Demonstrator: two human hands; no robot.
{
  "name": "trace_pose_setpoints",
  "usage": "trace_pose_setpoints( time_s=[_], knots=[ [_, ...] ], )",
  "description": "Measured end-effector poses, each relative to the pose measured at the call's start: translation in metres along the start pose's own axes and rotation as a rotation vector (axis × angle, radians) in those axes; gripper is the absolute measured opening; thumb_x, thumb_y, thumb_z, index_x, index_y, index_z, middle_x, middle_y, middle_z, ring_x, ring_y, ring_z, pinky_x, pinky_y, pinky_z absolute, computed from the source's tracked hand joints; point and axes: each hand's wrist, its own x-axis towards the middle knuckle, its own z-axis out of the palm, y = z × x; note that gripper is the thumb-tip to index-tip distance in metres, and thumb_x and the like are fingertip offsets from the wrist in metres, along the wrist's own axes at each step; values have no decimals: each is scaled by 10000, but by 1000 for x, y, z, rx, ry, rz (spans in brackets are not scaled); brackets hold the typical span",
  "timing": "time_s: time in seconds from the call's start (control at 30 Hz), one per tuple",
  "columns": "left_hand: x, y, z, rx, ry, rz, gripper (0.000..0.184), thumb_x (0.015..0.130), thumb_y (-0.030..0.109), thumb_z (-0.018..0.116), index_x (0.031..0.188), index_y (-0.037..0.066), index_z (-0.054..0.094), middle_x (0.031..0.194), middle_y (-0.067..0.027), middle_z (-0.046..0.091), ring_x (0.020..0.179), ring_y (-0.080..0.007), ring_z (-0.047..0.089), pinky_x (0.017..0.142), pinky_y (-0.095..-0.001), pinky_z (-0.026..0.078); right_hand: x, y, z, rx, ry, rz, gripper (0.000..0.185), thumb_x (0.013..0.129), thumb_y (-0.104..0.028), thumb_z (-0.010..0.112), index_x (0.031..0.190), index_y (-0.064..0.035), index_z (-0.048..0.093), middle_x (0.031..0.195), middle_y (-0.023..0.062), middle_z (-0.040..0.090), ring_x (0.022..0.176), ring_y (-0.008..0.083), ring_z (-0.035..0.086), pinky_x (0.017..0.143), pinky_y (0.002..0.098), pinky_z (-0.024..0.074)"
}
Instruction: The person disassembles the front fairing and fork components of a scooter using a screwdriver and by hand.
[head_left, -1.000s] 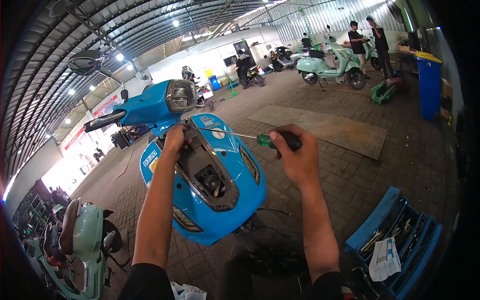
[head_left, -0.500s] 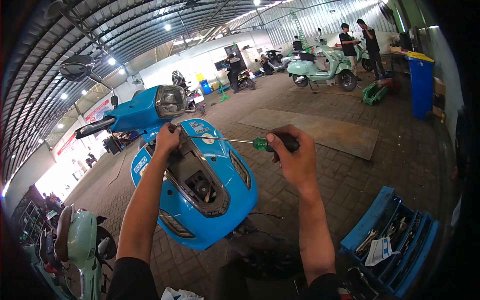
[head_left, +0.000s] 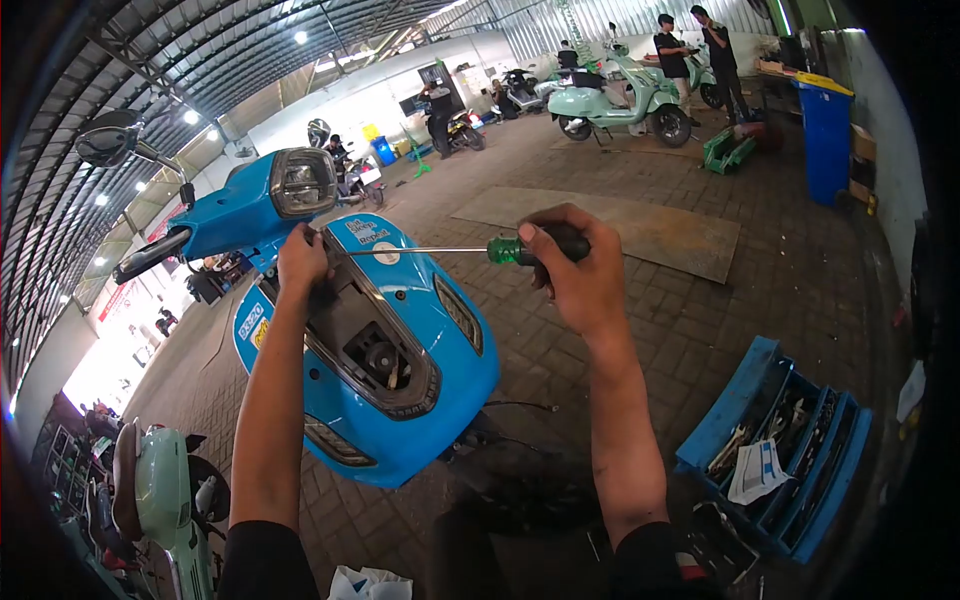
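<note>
A screwdriver point(head_left: 504, 250) with a green and black handle is gripped in my right hand point(head_left: 582, 275). Its long shaft points left, nearly level, with the tip end beside my left hand point(head_left: 303, 262). Those left fingers are curled at the upper end of the opening in the blue scooter's front panel point(head_left: 440, 345); what they pinch is hidden. Inside the dark recess sits a round black part point(head_left: 380, 357). Above my left hand is the scooter's headlight point(head_left: 304, 183), set in the blue handlebar cover point(head_left: 238, 208).
An open blue toolbox point(head_left: 727, 405) with tools and a white packet point(head_left: 757, 472) stands at lower right. A metal plate point(head_left: 610, 228) lies on the brick floor. A pale green scooter point(head_left: 165, 485) is at lower left. Several people and scooters are farther back.
The camera view has shifted, so the scooter and toolbox appear slightly higher and farther left. Both hands keep their hold, and the screwdriver still reaches toward the left hand.
</note>
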Motion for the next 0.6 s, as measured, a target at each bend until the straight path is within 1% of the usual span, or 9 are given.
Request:
trace_pose_setpoints(
  time_s=[0.03,0.17,0.3,0.37,0.4,0.43,0.47,0.53,0.6],
  knots=[
    [-4,4,-4,106,24,55,305,1015,279,606,1221,60,658,1141,-177,758,1018,-386,740,924,-489,569,-1,0,-2,5,3,-2,268,972,-249,756,991,17,726,748,55,707,571,93,600,525,257,468],
    [-17,13,-6,99,99,63,383,1005,304,601,1282,41,630,1191,-233,730,1109,-413,707,942,-513,554,-7,-19,-13,-13,47,23,255,945,-238,776,998,8,730,751,61,707,601,112,622,554,287,493],
    [0,-23,9,201,252,144,407,999,322,586,1261,14,630,1187,-273,710,1099,-463,687,917,-537,553,-15,-37,-39,-248,141,-197,298,817,-204,856,997,-5,725,793,119,715,734,186,693,714,358,546],
    [25,-73,22,270,228,200,427,983,353,610,1239,11,639,1123,-265,711,1009,-470,687,866,-548,554,-17,-48,-59,-333,212,-416,339,857,-235,877,1064,-7,734,835,44,734,732,84,649,652,264,519],
    [54,-121,30,459,246,477,435,1005,378,589,1246,21,649,1153,-247,713,1027,-463,687,880,-546,553,-13,-43,-69,-226,278,-548,412,820,-287,905,1049,6,729,832,57,732,754,136,679,687,323,542],
    [84,-169,38,651,315,755,446,1027,404,567,1254,31,658,1184,-229,716,1044,-457,686,894,-545,551,-24,-68,-86,-379,283,-562,450,805,-320,907,1014,30,717,845,111,733,759,204,701,729,387,550],
    [32,-97,13,279,144,180,512,1060,468,512,1328,52,643,1273,-222,702,1122,-454,676,933,-547,540,-25,-72,-97,-575,494,-783,389,816,-283,874,982,28,710,842,168,719,754,271,703,762,407,547],
    [53,-125,19,355,153,286,641,1054,584,485,1374,47,627,1315,-231,688,1167,-452,665,955,-540,532,-39,-92,-118,-479,547,-862,235,798,-180,803,930,-18,695,817,184,695,772,368,701,750,444,545],
    [17,-108,22,84,219,405,606,1078,521,515,1405,20,612,1326,-254,682,1187,-462,663,967,-501,545,-86,-119,-142,-728,421,-699,163,797,-89,734,914,-8,654,881,223,674,814,438,662,744,525,548]
  ],
)
